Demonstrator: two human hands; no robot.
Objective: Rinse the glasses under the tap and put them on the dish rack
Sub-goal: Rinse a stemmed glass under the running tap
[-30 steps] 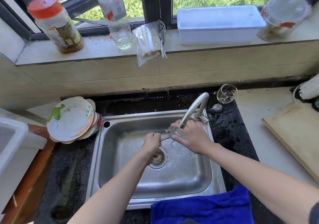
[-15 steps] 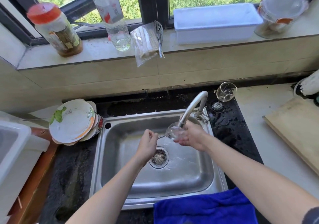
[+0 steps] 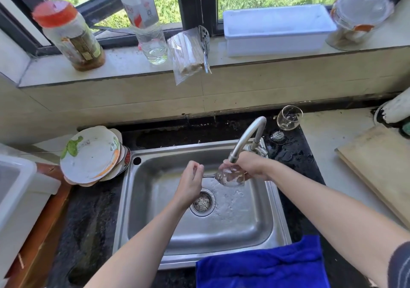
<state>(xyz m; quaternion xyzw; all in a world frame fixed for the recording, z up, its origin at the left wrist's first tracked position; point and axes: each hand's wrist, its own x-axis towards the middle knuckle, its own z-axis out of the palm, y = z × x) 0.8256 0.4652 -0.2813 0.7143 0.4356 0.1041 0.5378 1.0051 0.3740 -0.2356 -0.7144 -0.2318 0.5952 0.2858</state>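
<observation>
1. Window sill (image 3: 124,66) runs across the top. On it, left to right: jar with a red lid (image 3: 71,34), clear plastic bottle (image 3: 144,19), clear bag of sticks (image 3: 188,54) hanging over the sill edge, white rectangular tub (image 3: 277,30), lidded clear container (image 3: 359,19).
2. Dark stone counter (image 3: 88,216) surrounds a steel sink (image 3: 199,232). Basin wet, round drain strainer (image 3: 203,201) near its middle.
3. Blue cloth (image 3: 261,265) draped over the sink's near rim, right of centre.
4. Wooden cutting board (image 3: 377,165) lies on the pale counter at far right.
5. White bin (image 3: 17,199) at the left edge, partly cut off.
6. Stack of plates (image 3: 91,154) leans just left of the sink's back corner, top plate white with green and orange marks.
7. Curved metal tap (image 3: 248,137) rises at the sink's back right; spout points down over the basin.
8. Right hand (image 3: 253,165) wraps the bowl end of a stemmed wine glass (image 3: 230,176), held on its side right under the spout, above the basin.
9. Left hand (image 3: 190,183) curled closed, fingertips pinching the stem end of that same glass; the foot of the glass is hidden by the hand.
10. Second wine glass (image 3: 288,119) stands on the dark counter behind the tap, right of it, tilted in this wide view, well apart from both hands.
11. Water flow from the spout: cannot tell, though droplets fleck the basin floor.
</observation>
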